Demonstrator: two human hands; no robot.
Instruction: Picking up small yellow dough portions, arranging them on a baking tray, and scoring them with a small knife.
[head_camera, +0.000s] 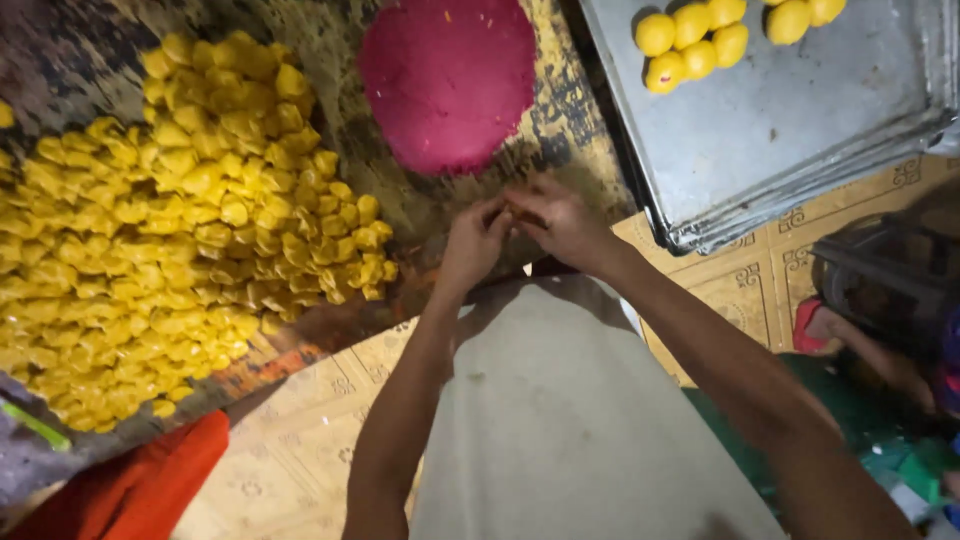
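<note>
Yellow dough pieces (170, 230) lay heaped on the worn tabletop (420, 215) while only a few shaped balls (695, 40) occupied the metal tray (800, 120); left hand (472, 245) and right hand (560, 222) met fingertip to fingertip, their grip contents indiscernible.

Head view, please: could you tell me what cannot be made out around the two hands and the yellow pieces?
- Whatever sits between the left hand and right hand: the fingers cover it.
- Pile of yellow pieces: cut off by the left edge.
- Yellow balls on the metal tray: top row cut by the upper edge.
- Figure at right: dark and blurred.
</note>
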